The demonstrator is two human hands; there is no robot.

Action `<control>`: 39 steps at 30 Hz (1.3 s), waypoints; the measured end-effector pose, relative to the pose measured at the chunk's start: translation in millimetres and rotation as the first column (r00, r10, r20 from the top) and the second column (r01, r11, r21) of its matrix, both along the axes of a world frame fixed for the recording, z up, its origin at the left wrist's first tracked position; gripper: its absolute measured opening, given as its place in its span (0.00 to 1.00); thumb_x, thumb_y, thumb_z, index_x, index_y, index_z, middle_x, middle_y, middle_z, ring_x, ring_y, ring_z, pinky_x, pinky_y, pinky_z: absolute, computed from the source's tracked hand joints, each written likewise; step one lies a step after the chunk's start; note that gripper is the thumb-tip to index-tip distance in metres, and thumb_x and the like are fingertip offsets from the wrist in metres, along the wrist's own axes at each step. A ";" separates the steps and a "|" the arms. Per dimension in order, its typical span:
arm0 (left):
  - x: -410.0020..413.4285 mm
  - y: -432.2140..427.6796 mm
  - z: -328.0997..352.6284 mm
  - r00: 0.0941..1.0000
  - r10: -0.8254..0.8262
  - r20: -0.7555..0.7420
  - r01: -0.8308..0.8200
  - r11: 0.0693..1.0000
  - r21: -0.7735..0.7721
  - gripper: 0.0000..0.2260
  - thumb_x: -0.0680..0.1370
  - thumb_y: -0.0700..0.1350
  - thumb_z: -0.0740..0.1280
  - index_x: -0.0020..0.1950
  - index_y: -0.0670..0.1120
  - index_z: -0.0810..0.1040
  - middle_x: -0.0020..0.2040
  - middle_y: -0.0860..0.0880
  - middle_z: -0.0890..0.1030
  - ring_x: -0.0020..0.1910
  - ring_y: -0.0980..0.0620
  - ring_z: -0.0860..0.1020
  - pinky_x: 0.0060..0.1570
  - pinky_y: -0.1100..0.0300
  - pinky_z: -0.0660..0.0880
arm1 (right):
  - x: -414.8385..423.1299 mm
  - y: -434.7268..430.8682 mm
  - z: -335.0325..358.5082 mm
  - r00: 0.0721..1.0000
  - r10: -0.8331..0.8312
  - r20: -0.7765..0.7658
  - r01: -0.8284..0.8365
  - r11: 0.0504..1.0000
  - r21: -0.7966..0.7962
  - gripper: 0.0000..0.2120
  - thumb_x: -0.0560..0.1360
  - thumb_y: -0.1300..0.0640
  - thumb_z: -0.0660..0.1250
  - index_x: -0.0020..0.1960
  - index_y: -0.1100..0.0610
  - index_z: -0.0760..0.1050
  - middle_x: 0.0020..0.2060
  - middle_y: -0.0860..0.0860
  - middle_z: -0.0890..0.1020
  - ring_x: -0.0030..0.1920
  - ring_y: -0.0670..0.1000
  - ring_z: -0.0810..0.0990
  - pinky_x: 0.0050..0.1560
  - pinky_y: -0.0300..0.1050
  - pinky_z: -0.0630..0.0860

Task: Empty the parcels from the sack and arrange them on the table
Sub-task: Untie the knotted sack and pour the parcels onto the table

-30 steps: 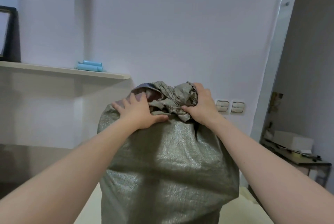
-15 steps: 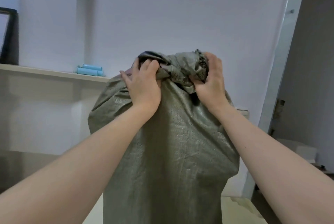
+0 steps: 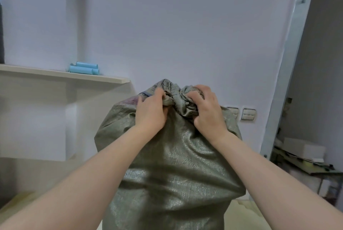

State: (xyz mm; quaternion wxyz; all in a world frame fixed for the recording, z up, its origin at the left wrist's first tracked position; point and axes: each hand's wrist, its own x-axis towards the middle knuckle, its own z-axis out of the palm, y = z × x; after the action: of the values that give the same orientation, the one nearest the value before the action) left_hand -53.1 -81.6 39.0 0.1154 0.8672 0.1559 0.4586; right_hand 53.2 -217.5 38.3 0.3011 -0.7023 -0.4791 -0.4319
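Dead centre, upright over pale worktop [image 3: 246, 209]: grey-green woven plastic sack [image 3: 172, 174], long axis vertical. Bunched neck [image 3: 176, 98] on top, between left hand [image 3: 150, 112] and right hand [image 3: 207, 112], equally near, fingers [image 3: 202, 90] curled into fabric. Parcels hidden inside.

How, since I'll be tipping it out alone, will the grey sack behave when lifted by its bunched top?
Likely floppy: the woven sack creases and gathers where the left hand and right hand grip its bunched top. Its sides bulge and fold unevenly, so the load probably shifts inside. It may slump or tip once released; weight cannot be told.
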 end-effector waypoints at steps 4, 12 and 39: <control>2.2 -5.5 -2.3 0.957 -0.277 -0.083 0.254 0.943 -0.215 0.43 0.69 0.58 0.71 0.74 0.57 0.46 0.70 0.44 0.71 0.70 0.43 0.69 0.71 0.41 0.62 | -3.7 -6.2 1.0 0.995 0.015 -0.100 -0.016 1.000 -0.010 0.31 0.60 0.76 0.62 0.59 0.55 0.75 0.66 0.57 0.68 0.63 0.61 0.69 0.62 0.45 0.66; -16.8 -27.0 3.8 0.885 -0.386 -0.261 0.327 0.913 -0.244 0.57 0.48 0.74 0.72 0.68 0.78 0.40 0.73 0.39 0.54 0.75 0.34 0.52 0.71 0.31 0.54 | -23.7 -60.7 33.4 0.398 0.464 -0.791 -0.643 0.756 0.120 0.24 0.71 0.57 0.72 0.67 0.50 0.74 0.74 0.46 0.65 0.72 0.44 0.67 0.70 0.43 0.67; -33.2 -42.3 48.0 0.891 -0.283 0.356 0.336 0.937 -0.095 0.27 0.65 0.23 0.57 0.53 0.52 0.71 0.58 0.51 0.71 0.57 0.50 0.72 0.56 0.58 0.72 | -35.4 -60.5 61.4 0.867 0.027 -0.498 0.185 0.910 0.372 0.13 0.82 0.61 0.54 0.55 0.60 0.77 0.53 0.58 0.81 0.55 0.58 0.77 0.44 0.40 0.62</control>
State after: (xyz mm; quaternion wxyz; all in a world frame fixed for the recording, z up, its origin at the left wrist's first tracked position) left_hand -86.3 -123.9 87.0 0.2788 0.7781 0.0284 0.5621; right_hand 17.8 -278.0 99.7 0.5342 -0.7298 -0.2558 -0.3413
